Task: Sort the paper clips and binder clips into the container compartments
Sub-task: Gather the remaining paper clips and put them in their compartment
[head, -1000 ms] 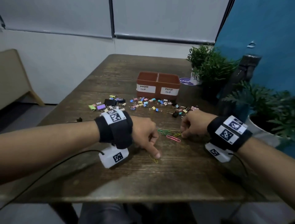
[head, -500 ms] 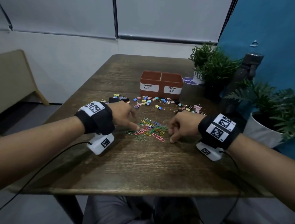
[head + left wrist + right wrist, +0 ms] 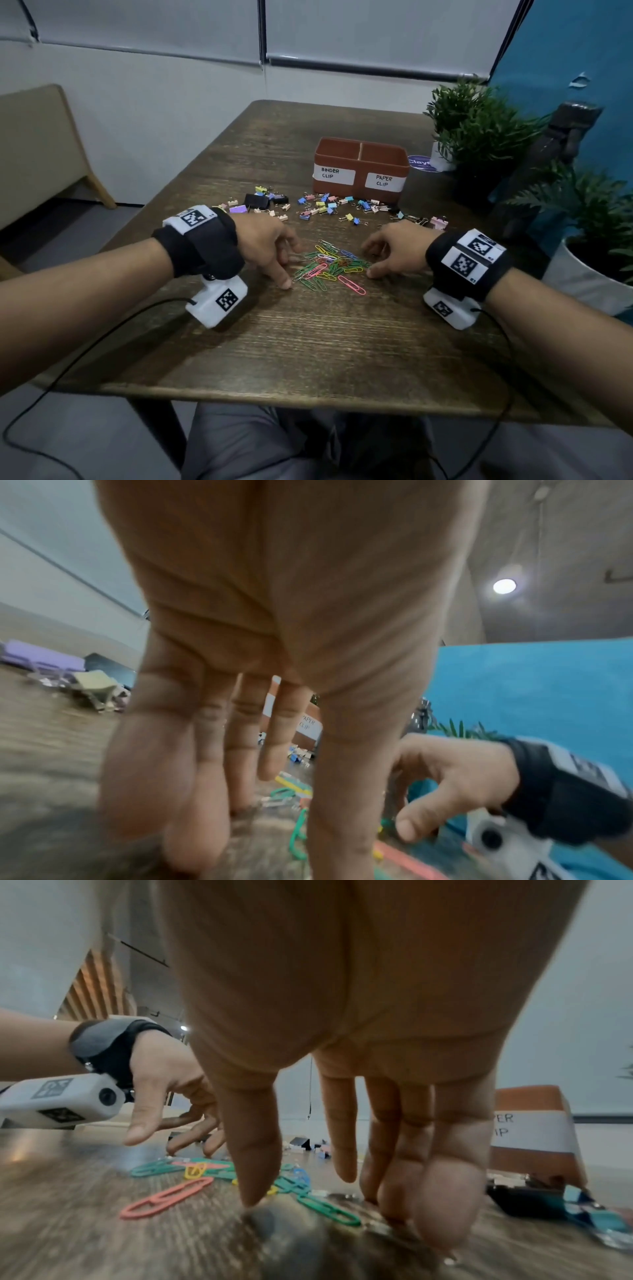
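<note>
Plants beside container – binder clips before it

Table: dark wood grain
Plants: potted, at table's right edge
Sticker: round, blue, beside nearest pot
Bench: beige, left

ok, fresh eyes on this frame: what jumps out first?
The bright heap of paper clips at the table's middle, with the left hand and right hand flanking it, fingertips down at its edges. Behind the heap, binder clips lie scattered in a band in front of the brown container, labelled BINDER CLIP on its left half and PAPER CLIP on its right.
</note>
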Demonstrator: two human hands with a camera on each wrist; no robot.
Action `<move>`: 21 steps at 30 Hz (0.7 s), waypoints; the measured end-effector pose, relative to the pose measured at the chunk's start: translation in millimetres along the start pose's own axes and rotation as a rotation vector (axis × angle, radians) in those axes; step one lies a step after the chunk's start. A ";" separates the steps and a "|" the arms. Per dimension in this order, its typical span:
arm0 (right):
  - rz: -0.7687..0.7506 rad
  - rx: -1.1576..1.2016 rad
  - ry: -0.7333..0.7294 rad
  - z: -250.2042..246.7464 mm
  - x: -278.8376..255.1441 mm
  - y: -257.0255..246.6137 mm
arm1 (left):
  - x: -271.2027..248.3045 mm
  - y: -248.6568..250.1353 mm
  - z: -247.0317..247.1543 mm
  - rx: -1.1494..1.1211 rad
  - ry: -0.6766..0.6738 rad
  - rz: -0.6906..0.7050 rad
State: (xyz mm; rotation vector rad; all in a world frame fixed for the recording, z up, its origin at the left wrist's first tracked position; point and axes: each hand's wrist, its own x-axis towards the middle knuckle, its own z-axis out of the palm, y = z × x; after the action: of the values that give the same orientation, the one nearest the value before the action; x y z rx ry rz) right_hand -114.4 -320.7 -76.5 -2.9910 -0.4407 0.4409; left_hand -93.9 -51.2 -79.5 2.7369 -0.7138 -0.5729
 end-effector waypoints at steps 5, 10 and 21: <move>-0.068 -0.055 -0.019 0.9 10.0 -23.1 | 17.7 14.8 6.9 0.044 0.058 0.050; -0.121 -0.102 -0.062 4.7 14.8 -40.3 | 29.2 23.7 7.3 0.155 0.075 0.093; -0.179 -0.026 0.048 2.9 25.4 -37.0 | 29.1 18.2 6.7 0.215 0.097 0.123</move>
State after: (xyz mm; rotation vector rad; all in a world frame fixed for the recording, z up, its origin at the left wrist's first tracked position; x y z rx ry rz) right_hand -102.0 -277.8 -81.5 -2.9446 -0.7076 0.3483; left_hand -81.0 -82.4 -88.3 2.8646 -0.9623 -0.3521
